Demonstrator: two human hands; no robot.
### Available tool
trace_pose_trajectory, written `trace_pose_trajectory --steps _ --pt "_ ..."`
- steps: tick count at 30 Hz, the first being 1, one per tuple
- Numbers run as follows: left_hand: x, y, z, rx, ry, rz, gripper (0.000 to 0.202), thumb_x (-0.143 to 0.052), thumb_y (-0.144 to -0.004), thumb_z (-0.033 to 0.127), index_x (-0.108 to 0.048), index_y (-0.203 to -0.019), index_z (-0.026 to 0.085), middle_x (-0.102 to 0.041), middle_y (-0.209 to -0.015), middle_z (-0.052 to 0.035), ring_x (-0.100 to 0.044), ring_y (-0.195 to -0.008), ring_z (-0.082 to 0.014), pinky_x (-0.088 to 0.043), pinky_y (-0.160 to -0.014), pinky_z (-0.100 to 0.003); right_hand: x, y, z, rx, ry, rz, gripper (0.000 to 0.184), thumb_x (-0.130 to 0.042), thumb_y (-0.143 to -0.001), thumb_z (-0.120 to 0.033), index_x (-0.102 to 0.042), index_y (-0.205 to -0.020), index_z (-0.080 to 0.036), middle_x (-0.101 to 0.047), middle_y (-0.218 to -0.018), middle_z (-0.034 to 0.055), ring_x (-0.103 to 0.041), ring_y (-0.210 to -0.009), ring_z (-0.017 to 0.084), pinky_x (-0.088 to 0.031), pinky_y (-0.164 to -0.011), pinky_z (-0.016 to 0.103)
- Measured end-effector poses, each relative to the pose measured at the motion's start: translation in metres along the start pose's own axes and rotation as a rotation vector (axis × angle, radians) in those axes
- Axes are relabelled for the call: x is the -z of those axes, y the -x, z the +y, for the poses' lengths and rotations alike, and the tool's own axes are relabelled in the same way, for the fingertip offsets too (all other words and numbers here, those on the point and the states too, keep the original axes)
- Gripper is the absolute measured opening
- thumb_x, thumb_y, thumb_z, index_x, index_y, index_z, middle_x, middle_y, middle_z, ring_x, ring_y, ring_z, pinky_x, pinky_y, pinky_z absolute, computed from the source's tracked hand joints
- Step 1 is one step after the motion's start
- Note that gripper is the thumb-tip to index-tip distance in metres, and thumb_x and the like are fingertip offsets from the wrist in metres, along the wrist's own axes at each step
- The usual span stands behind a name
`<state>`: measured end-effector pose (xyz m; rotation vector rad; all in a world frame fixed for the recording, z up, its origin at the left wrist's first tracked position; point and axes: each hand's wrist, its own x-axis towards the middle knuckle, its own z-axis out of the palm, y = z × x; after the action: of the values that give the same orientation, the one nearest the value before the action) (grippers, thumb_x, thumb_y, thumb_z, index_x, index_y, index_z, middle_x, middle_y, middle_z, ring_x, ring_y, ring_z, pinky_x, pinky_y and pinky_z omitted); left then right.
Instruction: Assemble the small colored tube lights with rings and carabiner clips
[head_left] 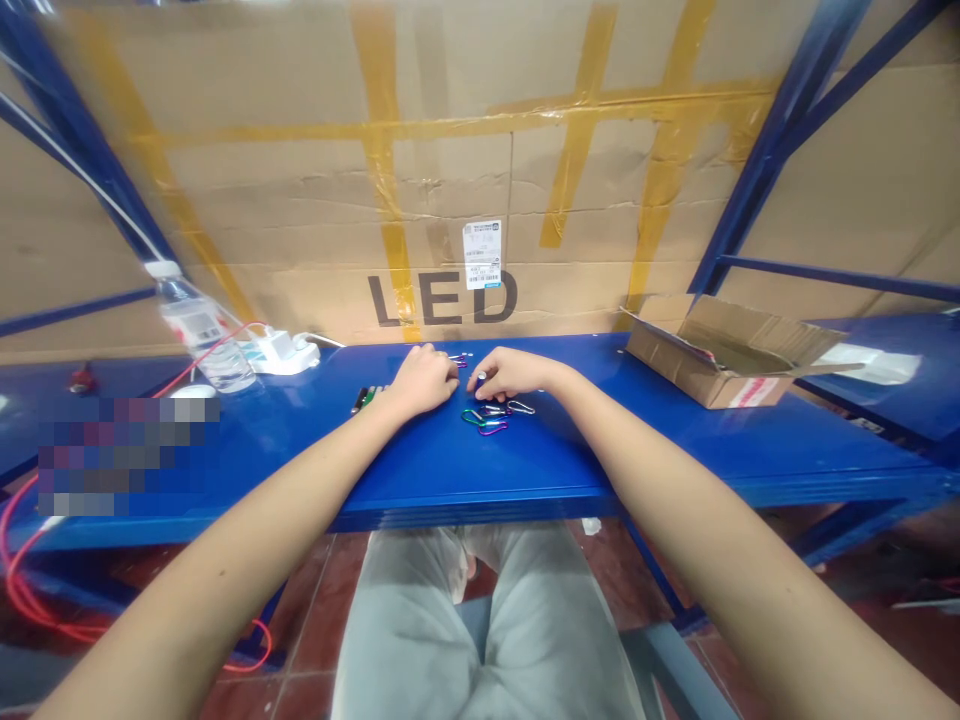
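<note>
My right hand (504, 374) is just above the blue table, its fingers pinched on a small dark blue cylinder (481, 381) with a silvery end; its exact kind is unclear. Right below that hand lie several carabiners, among them a green one (470, 416), a silver one (522, 407) and a purple one (493, 429). To its left my left hand (424, 378) rests palm down with curled fingers, and whatever is under them is hidden. A row of small black and green pieces (367, 398) lies beside its wrist. Small purple pieces (459, 361) show behind its fingertips.
An open cardboard box (731, 360) stands on the table's right. At the left are a water bottle (206, 330), a white power strip (281, 352) with plugs, red cables (19, 580) and a blurred-out patch. A large cardboard sheet (300, 220) marked LED backs the blue table (480, 475).
</note>
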<state>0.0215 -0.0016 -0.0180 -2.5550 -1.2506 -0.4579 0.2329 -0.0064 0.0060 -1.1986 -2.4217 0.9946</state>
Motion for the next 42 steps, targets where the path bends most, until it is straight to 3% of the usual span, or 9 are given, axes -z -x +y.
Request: trace_pose_trajectory --steps 7,19,26,32,35,38,42 --pt "-0.003 -0.001 -0.004 -0.054 0.017 -0.035 0.026 -0.052 -0.09 0.024 -0.078 -0.091 0.022 -0.07 -0.093 -0.0114 -0.051 -0.094 -0.0309 -0.039 -0.087 -0.046 -0.001 0.0 -0.001 -0.006 -0.005 -0.002 0.031 -0.075 -0.072 -0.022 -0.079 -0.102 -0.015 -0.065 -0.062 -0.0022 -0.055 -0.054 0.01 -0.042 -0.055 0.023" --pt "0.002 0.006 -0.011 -0.085 0.231 -0.048 0.027 -0.05 -0.084 0.018 -0.076 -0.087 0.025 -0.073 -0.087 -0.0071 -0.047 -0.089 -0.0268 -0.034 -0.093 -0.047 0.0 -0.001 0.0 -0.015 0.015 -0.007 0.031 -0.075 -0.074 -0.024 -0.079 -0.104 -0.017 -0.066 -0.064 -0.0019 -0.055 -0.055 0.01 -0.04 -0.053 0.022" --pt "0.003 0.006 -0.01 -0.09 0.186 -0.08 0.027 -0.051 -0.086 0.021 -0.076 -0.094 0.025 -0.072 -0.092 -0.0075 -0.046 -0.094 -0.0278 -0.034 -0.092 -0.046 0.001 0.0 0.0 -0.013 0.017 -0.009 0.031 -0.075 -0.074 -0.024 -0.079 -0.104 -0.017 -0.066 -0.064 -0.0017 -0.055 -0.055 0.01 -0.04 -0.052 0.022" --pt "-0.006 0.001 -0.015 -0.097 0.171 -0.041 0.024 -0.054 -0.089 0.028 -0.077 -0.083 0.023 -0.068 -0.091 -0.0103 -0.048 -0.094 -0.0285 -0.036 -0.093 -0.047 0.001 -0.001 0.002 -0.016 0.01 -0.014 0.033 -0.076 -0.073 -0.024 -0.079 -0.105 -0.016 -0.068 -0.067 -0.0007 -0.055 -0.055 0.009 -0.04 -0.052 0.021" --pt "-0.009 -0.003 -0.016 -0.023 0.228 -0.069 0.018 -0.06 -0.086 0.029 -0.075 -0.08 0.022 -0.068 -0.091 -0.0091 -0.05 -0.097 -0.0292 -0.037 -0.094 -0.046 0.001 -0.001 0.003 -0.023 0.004 -0.018 0.034 -0.076 -0.073 -0.024 -0.079 -0.105 -0.016 -0.068 -0.068 -0.0006 -0.055 -0.055 0.009 -0.04 -0.052 0.021" --pt "-0.007 -0.005 -0.014 0.036 0.286 -0.097 0.01 -0.066 -0.081 0.027 -0.073 -0.077 0.022 -0.07 -0.087 -0.0066 -0.052 -0.098 -0.0294 -0.038 -0.095 -0.046 0.001 -0.001 0.003 -0.031 0.002 -0.019 0.034 -0.076 -0.073 -0.024 -0.079 -0.106 -0.017 -0.068 -0.068 -0.001 -0.054 -0.055 0.009 -0.04 -0.053 0.022" --pt "0.002 -0.005 -0.01 0.009 0.313 -0.112 0.006 -0.069 -0.078 0.023 -0.073 -0.074 0.023 -0.072 -0.076 -0.0032 -0.057 -0.096 -0.0279 -0.036 -0.094 -0.045 0.001 -0.001 0.002 -0.029 0.008 -0.019 0.034 -0.076 -0.072 -0.024 -0.08 -0.105 -0.017 -0.068 -0.067 -0.0013 -0.055 -0.056 0.01 -0.04 -0.053 0.022"
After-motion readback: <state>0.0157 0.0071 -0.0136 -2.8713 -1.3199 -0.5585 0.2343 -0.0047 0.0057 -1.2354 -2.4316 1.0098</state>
